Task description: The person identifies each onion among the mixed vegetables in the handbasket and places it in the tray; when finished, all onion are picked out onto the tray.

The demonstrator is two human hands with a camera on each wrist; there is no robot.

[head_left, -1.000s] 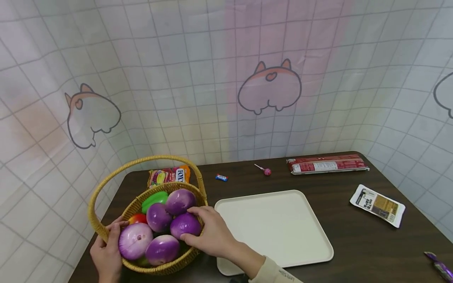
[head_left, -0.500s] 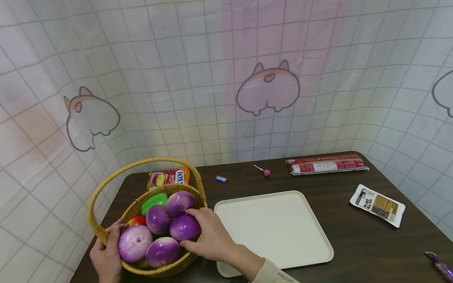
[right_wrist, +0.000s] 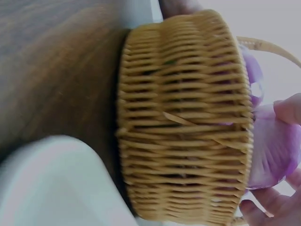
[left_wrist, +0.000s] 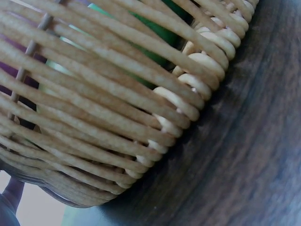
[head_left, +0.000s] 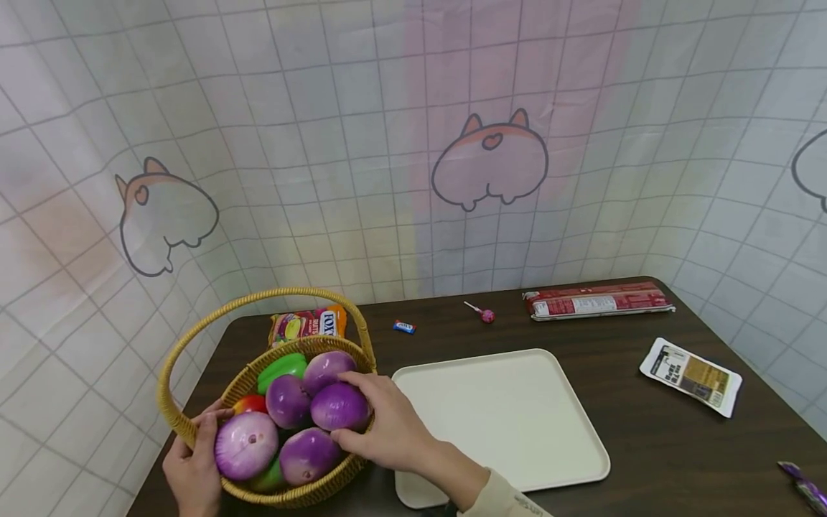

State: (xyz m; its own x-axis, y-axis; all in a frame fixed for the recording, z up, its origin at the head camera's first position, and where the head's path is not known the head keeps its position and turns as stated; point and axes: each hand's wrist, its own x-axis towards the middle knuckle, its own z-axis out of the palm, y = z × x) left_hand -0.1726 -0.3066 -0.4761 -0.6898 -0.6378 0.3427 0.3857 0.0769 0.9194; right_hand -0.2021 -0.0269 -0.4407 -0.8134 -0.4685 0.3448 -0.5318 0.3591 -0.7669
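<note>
A wicker basket (head_left: 194, 429) (right_wrist: 183, 127) (left_wrist: 117, 117) with a hoop handle stands at the near left of the dark table. It holds several purple toy onions, a green toy (head_left: 281, 368) and a red one (head_left: 248, 404). My right hand (head_left: 381, 424) curls round one purple onion (head_left: 337, 406) (right_wrist: 275, 146) at the basket's right side, and that onion sits slightly above the others. My left hand (head_left: 194, 463) grips the basket's near left rim, its fingers beside a pale purple onion (head_left: 244, 446).
A cream tray (head_left: 504, 416) lies right of the basket. At the back lie a snack bag (head_left: 309, 323), a small blue candy (head_left: 403, 327), a lollipop (head_left: 483, 313) and a long red packet (head_left: 597, 300). A white-and-tan packet (head_left: 691, 375) and a purple wrapper (head_left: 804, 488) lie right.
My right hand has closed on the purple onion and raised it a little within the basket. The onions near the front have shifted. My left hand stays on the rim.
</note>
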